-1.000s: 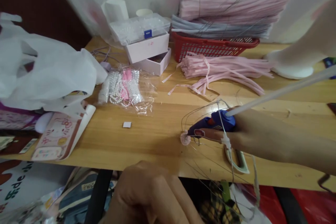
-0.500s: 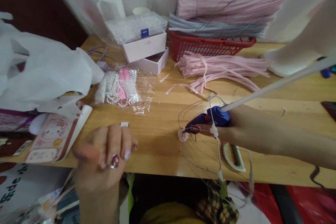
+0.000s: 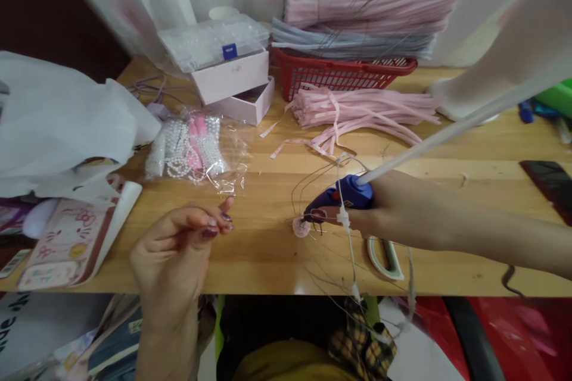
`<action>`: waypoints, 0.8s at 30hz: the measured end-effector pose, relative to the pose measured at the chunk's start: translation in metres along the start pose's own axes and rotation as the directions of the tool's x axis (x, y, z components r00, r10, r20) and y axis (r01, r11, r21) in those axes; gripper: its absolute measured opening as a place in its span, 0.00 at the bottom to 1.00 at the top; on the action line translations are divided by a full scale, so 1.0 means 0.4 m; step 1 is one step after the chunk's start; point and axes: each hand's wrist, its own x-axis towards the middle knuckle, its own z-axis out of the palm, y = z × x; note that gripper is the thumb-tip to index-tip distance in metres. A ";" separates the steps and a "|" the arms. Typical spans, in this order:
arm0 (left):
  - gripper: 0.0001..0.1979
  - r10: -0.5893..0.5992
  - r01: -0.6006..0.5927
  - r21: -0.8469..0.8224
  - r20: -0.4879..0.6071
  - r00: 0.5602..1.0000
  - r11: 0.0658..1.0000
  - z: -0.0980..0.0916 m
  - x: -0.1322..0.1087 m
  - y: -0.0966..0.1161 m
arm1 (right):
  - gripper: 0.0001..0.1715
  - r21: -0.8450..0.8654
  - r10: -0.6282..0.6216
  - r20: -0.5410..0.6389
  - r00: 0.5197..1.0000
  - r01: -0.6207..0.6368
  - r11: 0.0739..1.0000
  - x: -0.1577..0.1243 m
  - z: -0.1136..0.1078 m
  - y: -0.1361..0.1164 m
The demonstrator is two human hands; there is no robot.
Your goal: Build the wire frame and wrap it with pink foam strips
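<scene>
My right hand (image 3: 393, 205) is wrapped round a blue glue gun (image 3: 355, 191), and a long whitish glue stick (image 3: 429, 143) runs out of its back toward the upper right. The gun's nozzle touches a small round pink piece (image 3: 301, 227) on the table. Thin wires (image 3: 298, 187) spread out from around this piece, and a white knotted strand (image 3: 344, 217) crosses in front of the gun. My left hand (image 3: 174, 250) is raised above the table to the left, thumb and fingertips pinched together. Whatever lies between those fingertips is too small to make out.
Bagged pearl strings (image 3: 192, 149) lie at the left, near a white plastic bag (image 3: 67, 125). Behind stand white boxes (image 3: 232, 74) and a red basket (image 3: 339, 74) with pink and grey stems. A pink stem bundle (image 3: 361, 107) and a phone (image 3: 547, 187) lie farther right.
My left hand has turned over, and its fingers have come together in a pinch. A small white piece beside it is no longer visible. The glue gun stays at the pink piece; the view has shifted slightly.
</scene>
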 end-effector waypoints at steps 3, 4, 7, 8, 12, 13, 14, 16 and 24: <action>0.06 -0.073 0.074 -0.036 0.033 0.997 0.997 0.004 -0.006 -0.001 | 0.23 -0.001 0.009 0.044 0.999 -0.009 1.000 0.002 -0.002 -0.006; 0.06 -0.083 0.085 -0.048 0.041 0.996 0.995 0.004 -0.006 -0.002 | 0.23 -0.003 0.014 0.052 0.999 -0.014 1.000 0.002 -0.002 -0.008; 0.08 -0.066 0.069 -0.057 0.042 0.997 0.996 0.004 -0.006 0.000 | 0.23 -0.017 0.031 0.072 0.997 -0.029 0.999 0.004 -0.003 -0.012; 0.09 -0.059 0.061 -0.050 0.034 0.998 0.997 0.005 -0.006 0.003 | 0.23 -0.015 0.030 0.074 0.997 -0.029 0.999 0.004 -0.002 -0.012; 0.12 -0.082 0.081 -0.006 -0.033 0.996 0.997 0.012 -0.006 0.021 | 0.22 0.006 0.016 0.055 0.998 -0.017 1.000 0.003 -0.001 -0.013; 0.14 -0.095 0.095 -0.007 -0.050 0.994 0.995 0.014 -0.006 0.023 | 0.22 0.003 0.018 0.046 0.999 -0.018 1.000 0.003 -0.001 -0.013; 0.16 -0.112 0.111 -0.011 -0.056 0.992 0.994 0.014 -0.006 0.023 | 0.22 -0.004 0.021 0.041 0.999 -0.021 1.000 0.003 0.000 -0.013; 0.23 -0.119 0.119 -0.028 -0.025 0.993 0.993 0.009 -0.005 0.016 | 0.23 -0.021 0.027 0.037 0.999 -0.026 0.999 0.003 0.001 -0.013; 0.39 -0.083 -0.002 0.320 0.252 0.964 0.947 -0.003 -0.014 -0.009 | 0.24 -0.034 0.036 0.046 0.998 -0.034 0.999 0.001 0.000 -0.018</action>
